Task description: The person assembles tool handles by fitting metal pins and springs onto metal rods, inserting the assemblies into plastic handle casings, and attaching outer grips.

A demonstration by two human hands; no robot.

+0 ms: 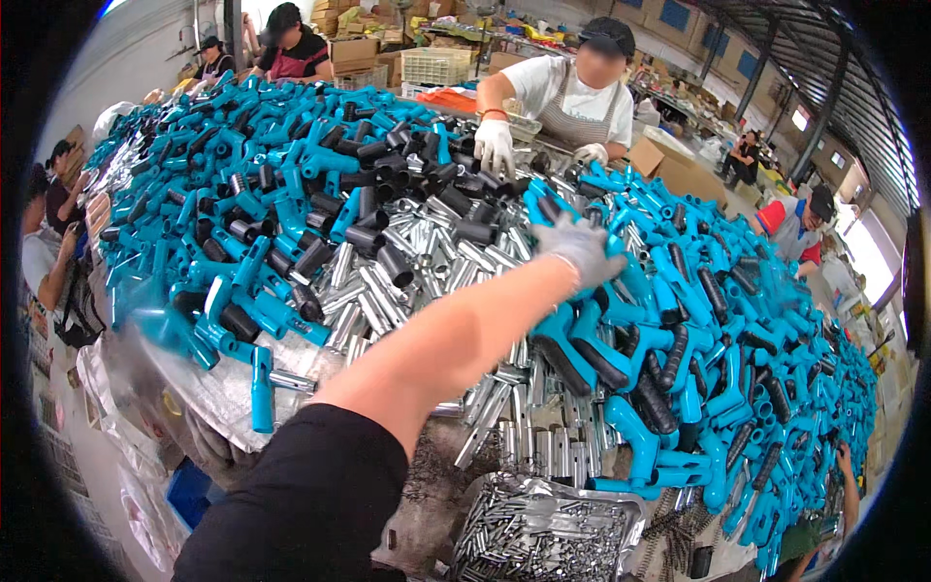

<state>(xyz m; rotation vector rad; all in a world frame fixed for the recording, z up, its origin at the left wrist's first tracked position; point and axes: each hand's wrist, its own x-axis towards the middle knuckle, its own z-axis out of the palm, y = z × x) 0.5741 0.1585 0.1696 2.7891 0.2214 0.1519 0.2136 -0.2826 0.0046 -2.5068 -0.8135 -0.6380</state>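
My left hand (582,249), in a grey glove, reaches far forward over the heaped table, the bare forearm and black sleeve running back to the lower left. Its fingers are spread, palm down, just above a pile of teal plastic tool handles (621,339) with black grips. Nothing shows inside the hand. Below the forearm lie several shiny metal tubes (407,262). My right hand is out of the picture.
More teal and black handles (262,184) cover the left of the table. A tray of small metal pins (543,533) sits at the near edge. A person in white gloves (495,145) works opposite; other people sit around. Cardboard boxes (669,165) stand behind.
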